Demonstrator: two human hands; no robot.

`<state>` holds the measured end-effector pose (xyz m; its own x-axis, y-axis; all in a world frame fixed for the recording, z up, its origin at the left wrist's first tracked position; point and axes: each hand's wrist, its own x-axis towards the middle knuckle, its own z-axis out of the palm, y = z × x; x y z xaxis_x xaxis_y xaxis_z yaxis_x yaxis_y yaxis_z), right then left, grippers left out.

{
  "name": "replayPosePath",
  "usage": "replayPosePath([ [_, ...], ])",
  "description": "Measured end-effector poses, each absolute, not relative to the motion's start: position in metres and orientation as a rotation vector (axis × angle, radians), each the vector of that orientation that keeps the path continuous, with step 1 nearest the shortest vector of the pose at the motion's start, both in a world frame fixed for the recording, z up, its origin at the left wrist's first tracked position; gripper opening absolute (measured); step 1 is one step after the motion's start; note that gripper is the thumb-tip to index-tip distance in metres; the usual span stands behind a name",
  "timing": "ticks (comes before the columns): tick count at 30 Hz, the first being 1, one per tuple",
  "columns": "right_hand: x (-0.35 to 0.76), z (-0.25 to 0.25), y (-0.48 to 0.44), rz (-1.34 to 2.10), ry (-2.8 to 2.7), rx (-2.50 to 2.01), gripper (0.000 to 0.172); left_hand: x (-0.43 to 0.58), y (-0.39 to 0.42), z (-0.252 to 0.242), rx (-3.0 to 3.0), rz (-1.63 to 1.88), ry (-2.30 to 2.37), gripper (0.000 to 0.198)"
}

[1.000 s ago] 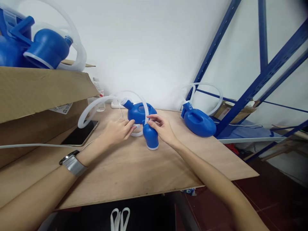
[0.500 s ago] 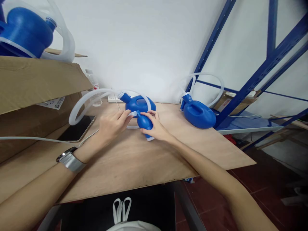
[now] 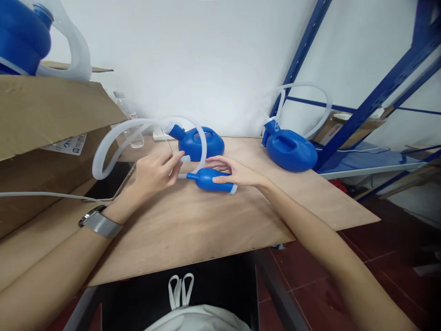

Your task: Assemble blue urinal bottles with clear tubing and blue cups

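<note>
My right hand [image 3: 237, 172] grips a blue bulb-shaped plastic piece [image 3: 206, 179], thumb on its near side. Its narrow nozzle points left and its white-rimmed end points right. My left hand [image 3: 153, 172] is closed, with a short translucent tube end [image 3: 186, 158] showing at its fingertips, apart from the nozzle. Behind my hands a blue jug with a handle [image 3: 206, 143] rests on the wooden table [image 3: 193, 230]. A translucent ribbed hose [image 3: 103, 154] loops left from near its neck. Part of the hose runs behind my left fingers, where its course is hidden.
Another blue jug with hose [image 3: 292, 151] stands at the right, beside the blue metal shelf [image 3: 372, 92]. At the left are a cardboard box [image 3: 51, 108] with a blue vessel [image 3: 20, 37] on top, a phone or tablet [image 3: 110, 181] and a clear bottle [image 3: 132, 133].
The translucent tube end and the blue piece's nozzle have come apart. My right hand has moved right and turned the blue piece to lie more level. The view has shifted slightly.
</note>
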<state>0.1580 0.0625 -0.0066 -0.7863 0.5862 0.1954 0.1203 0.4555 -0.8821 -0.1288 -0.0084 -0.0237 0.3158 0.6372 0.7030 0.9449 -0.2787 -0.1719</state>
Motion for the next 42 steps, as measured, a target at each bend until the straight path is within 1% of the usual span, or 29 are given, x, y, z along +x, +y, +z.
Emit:
replayPosePath([
  [2,0.169,0.004,0.066,1.389,-2.231,-0.552,0.06,-0.129,-0.008,-0.024,-2.057,-0.658,-1.358,0.039],
  [4,0.182,0.011,0.072,1.494,-2.174,-0.528,0.058,-0.128,-0.008,-0.024,-2.077,-0.635,-1.334,0.039],
  [8,0.194,0.009,0.08,1.583,-2.034,-0.487,0.069,-0.125,-0.007,-0.024,-2.072,-0.682,-1.365,0.043],
  [10,0.19,0.002,0.081,1.603,-2.045,-0.469,0.066,-0.124,-0.009,-0.024,-2.075,-0.698,-1.37,0.044],
  [12,0.182,-0.005,0.082,1.606,-2.089,-0.462,0.058,-0.123,-0.01,-0.023,-2.065,-0.697,-1.357,0.043],
  [15,0.173,-0.012,0.083,1.552,-2.124,-0.495,0.053,-0.123,-0.011,-0.023,-2.035,-0.72,-1.339,0.04],
  [19,0.171,-0.013,0.084,1.483,-2.185,-0.503,0.053,-0.125,-0.01,-0.025,-2.014,-0.755,-1.336,0.039],
  [23,0.172,-0.009,0.08,1.195,-2.371,-0.526,0.045,-0.126,-0.008,-0.029,-2.017,-0.712,-1.366,0.039],
  [26,0.169,-0.009,0.077,1.011,-2.393,-0.539,0.041,-0.128,-0.009,-0.03,-2.033,-0.7,-1.385,0.041],
  [30,0.166,-0.011,0.076,1.021,-2.275,-0.536,0.04,-0.13,-0.01,-0.029,-2.03,-0.694,-1.386,0.042],
  [34,0.166,-0.011,0.075,1.098,-2.246,-0.609,0.041,-0.131,-0.01,-0.027,-2.047,-0.679,-1.333,0.043],
  [38,0.164,-0.012,0.07,1.007,-2.282,-0.617,0.044,-0.13,-0.012,-0.023,-2.064,-0.619,-1.33,0.043],
  [39,0.163,-0.013,0.068,0.95,-2.302,-0.624,0.048,-0.13,-0.013,-0.023,-2.068,-0.6,-1.327,0.043],
  [42,0.161,-0.017,0.063,0.769,-2.352,-0.626,0.072,-0.13,-0.015,-0.02,-2.085,-0.559,-1.294,0.044],
])
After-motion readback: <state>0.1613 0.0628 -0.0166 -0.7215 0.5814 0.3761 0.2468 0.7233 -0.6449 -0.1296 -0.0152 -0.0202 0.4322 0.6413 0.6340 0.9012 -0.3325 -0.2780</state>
